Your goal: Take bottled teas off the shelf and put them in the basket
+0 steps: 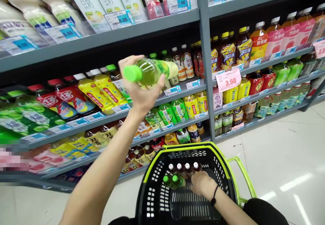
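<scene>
My left hand [141, 91] is raised in front of the shelves, closed around a green-capped bottle of green tea [153, 71]. The bottle is tilted nearly on its side, its cap toward me. Down inside the black shopping basket [149, 198], my right hand [202, 183] has its fingers curled beside the bottles; what they hold, if anything, is hidden. Several white-capped dark bottles [187, 167] stand in a row at the basket's far side. Two green-capped bottles [175, 181] stand nearer, left of my right hand.
Grey shelves [162, 22] packed with drink bottles run across the view. A pink price sign [228, 80] hangs off the right-hand shelves. The basket's lime-green handle [245, 174] sticks out to the right over the pale tiled floor [274, 150].
</scene>
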`<state>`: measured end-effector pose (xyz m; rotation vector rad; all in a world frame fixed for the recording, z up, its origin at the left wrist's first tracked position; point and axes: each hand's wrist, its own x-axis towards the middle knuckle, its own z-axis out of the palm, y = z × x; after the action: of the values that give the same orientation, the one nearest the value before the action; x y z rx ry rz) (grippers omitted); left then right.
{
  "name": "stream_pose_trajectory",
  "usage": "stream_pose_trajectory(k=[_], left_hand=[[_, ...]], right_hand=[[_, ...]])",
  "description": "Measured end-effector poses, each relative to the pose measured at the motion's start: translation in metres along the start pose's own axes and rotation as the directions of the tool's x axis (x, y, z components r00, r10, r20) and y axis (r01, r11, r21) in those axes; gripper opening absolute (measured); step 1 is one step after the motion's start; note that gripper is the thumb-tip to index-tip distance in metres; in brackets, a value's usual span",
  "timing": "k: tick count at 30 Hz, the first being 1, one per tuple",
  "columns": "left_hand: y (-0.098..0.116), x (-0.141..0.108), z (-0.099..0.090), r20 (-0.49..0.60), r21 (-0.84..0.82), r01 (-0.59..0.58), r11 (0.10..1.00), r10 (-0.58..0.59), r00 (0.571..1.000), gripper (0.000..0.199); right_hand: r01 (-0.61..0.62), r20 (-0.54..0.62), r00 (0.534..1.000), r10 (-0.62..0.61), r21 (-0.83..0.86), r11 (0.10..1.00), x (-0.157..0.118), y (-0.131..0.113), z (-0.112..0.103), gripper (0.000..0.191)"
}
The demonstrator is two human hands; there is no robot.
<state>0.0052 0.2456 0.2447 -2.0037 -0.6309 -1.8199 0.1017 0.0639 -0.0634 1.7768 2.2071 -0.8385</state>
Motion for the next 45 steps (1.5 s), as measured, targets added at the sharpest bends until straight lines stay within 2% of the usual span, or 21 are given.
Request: stream_pose_trajectory(k=[3,4,5,6,7,8,10,12,13,14,15,17,20,22,24,26,29,32,37,42,45], left_hand=[[0.035,-0.049,-0.064,-0.164,-0.263,-0.147,0.954,0.106,0.981,0.06],[0.045,-0.07,-0.079,-0.136,-0.377,-0.09,0.922,0.041,0.99,0.059],[0.053,-0.092,-0.091,-0.072,-0.472,0.063,0.879,-0.109,0.991,0.055],[0.059,-0.115,-0.101,0.023,-0.53,0.25,0.81,-0.281,0.959,0.051],[0.063,-0.138,-0.109,0.146,-0.564,0.428,0.707,-0.425,0.893,0.049],[0.065,-0.161,-0.115,0.246,-0.583,0.583,0.565,-0.562,0.79,0.047],[0.062,-0.202,-0.123,0.436,-0.566,0.792,0.228,-0.733,0.522,0.045],[0.055,-0.237,-0.128,0.522,-0.529,0.847,-0.045,-0.805,0.283,0.05],[0.051,-0.251,-0.13,0.543,-0.511,0.85,-0.131,-0.815,0.201,0.053],[0.048,-0.262,-0.133,0.563,-0.493,0.851,-0.18,-0.812,0.155,0.056],[0.046,-0.271,-0.136,0.584,-0.48,0.855,-0.198,-0.799,0.143,0.059],[0.044,-0.28,-0.143,0.621,-0.471,0.866,-0.165,-0.759,0.193,0.062],[0.046,-0.281,-0.156,0.617,-0.487,0.873,-0.021,-0.716,0.326,0.062],[0.05,-0.278,-0.163,0.593,-0.461,0.883,0.091,-0.709,0.383,0.059],[0.053,-0.277,-0.168,0.554,-0.425,0.887,0.18,-0.723,0.413,0.056],[0.055,-0.278,-0.169,0.498,-0.408,0.888,0.21,-0.765,0.409,0.058],[0.055,-0.283,-0.166,0.425,-0.376,0.909,0.18,-0.838,0.342,0.06],[0.052,-0.286,-0.16,0.403,-0.339,0.928,0.155,-0.867,0.292,0.065],[0.046,-0.286,-0.153,0.528,-0.385,0.902,0.195,-0.755,0.389,0.07],[0.038,-0.283,-0.152,0.663,-0.451,0.888,0.094,-0.631,0.403,0.066],[0.037,-0.282,-0.153,0.682,-0.468,0.877,0.105,-0.588,0.434,0.069]], right_hand=[[-0.037,0.041,0.998,0.038,-0.024,0.999,-0.012,-0.004,-0.012,0.037],[-0.039,0.032,0.999,0.041,-0.035,0.999,-0.014,-0.006,-0.016,0.038],[-0.043,0.017,0.999,0.043,-0.047,0.998,-0.016,-0.008,-0.018,0.039],[-0.043,-0.004,0.999,0.043,-0.063,0.997,-0.017,-0.011,-0.02,0.04],[-0.04,-0.021,0.999,0.038,-0.078,0.996,-0.017,-0.015,-0.021,0.041],[-0.03,-0.032,0.999,0.027,-0.091,0.995,-0.017,-0.018,-0.02,0.041],[0.002,-0.032,0.999,-0.005,-0.108,0.994,-0.015,-0.024,-0.016,0.042],[0.031,-0.018,0.999,-0.033,-0.127,0.991,-0.012,-0.026,-0.01,0.042],[0.039,-0.024,0.999,-0.043,-0.136,0.99,-0.009,-0.026,-0.006,0.042],[0.048,-0.052,0.997,-0.054,-0.117,0.992,-0.007,-0.026,-0.003,0.043],[0.072,-0.101,0.992,-0.077,-0.054,0.996,-0.004,-0.025,0.001,0.044],[0.202,-0.208,0.966,-0.156,0.22,0.954,0.002,-0.026,0.009,0.052],[0.415,-0.276,0.909,-0.311,0.653,0.634,0.007,-0.033,0.022,0.062],[0.437,-0.26,0.877,-0.405,0.782,0.445,0.007,-0.041,0.03,0.063],[0.416,-0.255,0.867,-0.429,0.844,0.339,0.005,-0.049,0.037,0.068],[0.391,-0.272,0.887,-0.373,0.872,0.295,0.004,-0.058,0.044,0.071],[0.378,-0.347,0.925,-0.153,0.879,0.29,0.006,-0.07,0.051,0.069],[0.37,-0.392,0.918,0.052,0.898,0.237,0.012,-0.077,0.052,0.069],[0.309,-0.319,0.932,0.173,0.948,0.079,0.011,-0.079,0.04,0.072],[0.182,-0.178,0.971,0.16,0.983,-0.011,-0.003,-0.08,0.033,0.069],[0.2,-0.193,0.974,0.114,0.979,-0.046,-0.007,-0.08,0.035,0.074]])
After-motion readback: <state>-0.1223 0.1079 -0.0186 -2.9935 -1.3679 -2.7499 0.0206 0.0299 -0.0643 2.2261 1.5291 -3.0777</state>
